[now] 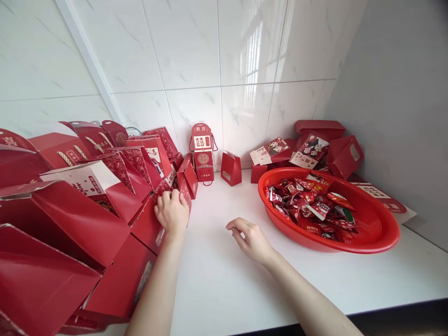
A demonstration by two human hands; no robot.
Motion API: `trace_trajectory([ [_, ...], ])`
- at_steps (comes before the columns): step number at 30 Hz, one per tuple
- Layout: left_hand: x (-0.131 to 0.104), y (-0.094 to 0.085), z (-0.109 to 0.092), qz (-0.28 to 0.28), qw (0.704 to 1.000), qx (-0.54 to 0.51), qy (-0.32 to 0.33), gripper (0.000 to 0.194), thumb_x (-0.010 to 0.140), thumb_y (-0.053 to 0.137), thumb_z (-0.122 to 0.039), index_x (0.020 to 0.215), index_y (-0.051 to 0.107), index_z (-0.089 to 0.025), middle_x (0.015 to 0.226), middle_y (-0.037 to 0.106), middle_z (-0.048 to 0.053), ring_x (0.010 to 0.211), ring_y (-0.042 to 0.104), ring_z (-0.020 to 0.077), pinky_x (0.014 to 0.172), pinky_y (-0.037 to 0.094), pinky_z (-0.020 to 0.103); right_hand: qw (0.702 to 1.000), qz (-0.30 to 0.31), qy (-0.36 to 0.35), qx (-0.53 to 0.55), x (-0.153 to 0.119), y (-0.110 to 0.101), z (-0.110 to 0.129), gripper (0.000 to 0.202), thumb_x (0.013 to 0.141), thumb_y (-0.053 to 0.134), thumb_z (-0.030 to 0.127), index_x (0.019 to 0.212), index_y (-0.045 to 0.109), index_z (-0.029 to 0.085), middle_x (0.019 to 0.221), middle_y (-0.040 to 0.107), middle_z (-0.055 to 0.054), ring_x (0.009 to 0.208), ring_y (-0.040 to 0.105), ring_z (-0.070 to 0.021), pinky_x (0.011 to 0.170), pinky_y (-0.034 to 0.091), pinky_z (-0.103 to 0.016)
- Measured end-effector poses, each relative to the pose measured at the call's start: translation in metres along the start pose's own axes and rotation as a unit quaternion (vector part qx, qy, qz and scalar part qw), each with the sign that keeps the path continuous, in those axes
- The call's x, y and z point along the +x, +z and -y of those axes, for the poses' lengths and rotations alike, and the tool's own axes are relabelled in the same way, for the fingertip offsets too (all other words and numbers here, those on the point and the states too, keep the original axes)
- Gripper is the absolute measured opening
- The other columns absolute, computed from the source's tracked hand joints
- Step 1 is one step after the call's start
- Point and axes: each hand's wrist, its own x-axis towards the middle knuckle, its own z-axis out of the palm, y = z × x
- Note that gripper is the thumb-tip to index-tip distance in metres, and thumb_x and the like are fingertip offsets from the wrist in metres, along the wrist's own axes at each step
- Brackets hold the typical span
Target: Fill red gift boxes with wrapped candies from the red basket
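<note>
My left hand (pixel 171 211) is at the right edge of the crowded boxes, its fingers curled over a red gift box (pixel 185 192) that it partly covers. My right hand (pixel 251 239) is over the white tabletop (pixel 213 280) with nothing in it, its fingers loosely bent and a little apart. To its right, a red plastic basket (pixel 380 228) holds many small wrapped sweets (pixel 310 203). A small red box (pixel 231 169) with a window stands near the wall, beyond both hands.
Red gift boxes (pixel 70 219), some with rope handles, crowd the left side. A decorated double-happiness box (pixel 203 156) stands against the tiled wall (pixel 192 46). More red boxes (pixel 345 156) are piled behind the basket. Flat printed card (pixel 388 203) lies at the right.
</note>
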Motion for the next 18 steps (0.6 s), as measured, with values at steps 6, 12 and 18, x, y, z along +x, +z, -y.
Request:
trace_trajectory([
  [6,0.021,-0.008,0.002,0.141,0.985,-0.004,-0.1,0.035,0.095,0.037,-0.033,0.11,0.064,-0.016,0.102,0.066,0.021,0.1,0.06,0.0366,0.077,0.043,0.045,0.997,0.057,-0.045,-0.022,-0.002,0.0,0.005,0.029,0.09,0.042,0.007,0.105,0.061,0.022,0.095,0.068,-0.004,0.08,0.065,-0.0165,0.074,0.051,-0.03],
  [12,0.04,-0.007,0.009,0.205,0.969,-0.037,-0.13,0.033,0.089,0.05,-0.039,0.095,0.072,-0.015,0.093,0.07,0.024,0.09,0.067,0.0388,0.074,0.047,0.047,0.995,0.08,-0.052,-0.036,-0.002,0.004,0.002,0.032,0.088,0.041,0.004,0.105,0.061,0.023,0.094,0.068,-0.004,0.082,0.066,-0.018,0.074,0.052,-0.031],
  [18,0.054,-0.003,0.015,0.235,0.958,-0.096,-0.13,0.03,0.076,0.064,-0.042,0.085,0.073,-0.016,0.088,0.071,0.025,0.096,0.066,0.0425,0.076,0.049,0.051,0.993,0.097,-0.048,-0.047,0.0,0.002,0.004,0.033,0.086,0.043,0.003,0.104,0.062,0.023,0.095,0.069,-0.003,0.083,0.067,-0.0177,0.076,0.051,-0.031],
])
